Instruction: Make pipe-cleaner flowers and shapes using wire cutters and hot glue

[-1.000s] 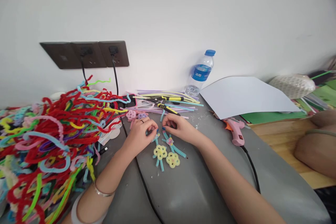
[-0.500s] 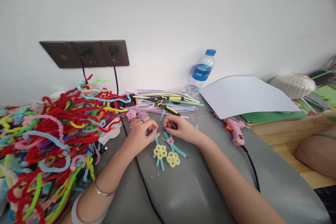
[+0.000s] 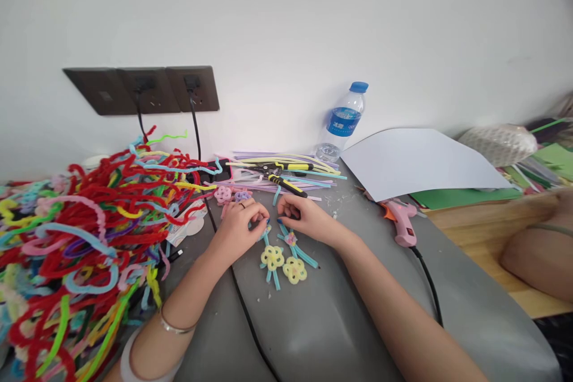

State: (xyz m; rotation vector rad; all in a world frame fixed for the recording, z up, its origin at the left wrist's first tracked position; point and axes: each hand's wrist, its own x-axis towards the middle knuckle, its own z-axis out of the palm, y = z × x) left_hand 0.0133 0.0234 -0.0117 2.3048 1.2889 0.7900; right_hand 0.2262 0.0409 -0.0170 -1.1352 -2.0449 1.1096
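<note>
My left hand is closed in a pinch above the upper end of a light-blue pipe-cleaner stem beside a yellow pipe-cleaner flower. Across a small gap, my right hand also has its thumb and fingers bent together, by the top of a second blue stem with a small pink-and-purple flower. Whatever is between the fingertips of either hand is too small or hidden to make out. Another yellow flower lies just below. Pink and purple flowers sit behind my left hand.
A big tangle of coloured pipe cleaners covers the left side. Yellow-black pliers lie on straight pipe cleaners at the back. A water bottle, white paper and a corded pink glue gun are to the right. A black cable crosses the table.
The view has shifted very slightly. Both hands keep nearly the same pose, and the flowers stay in place.
</note>
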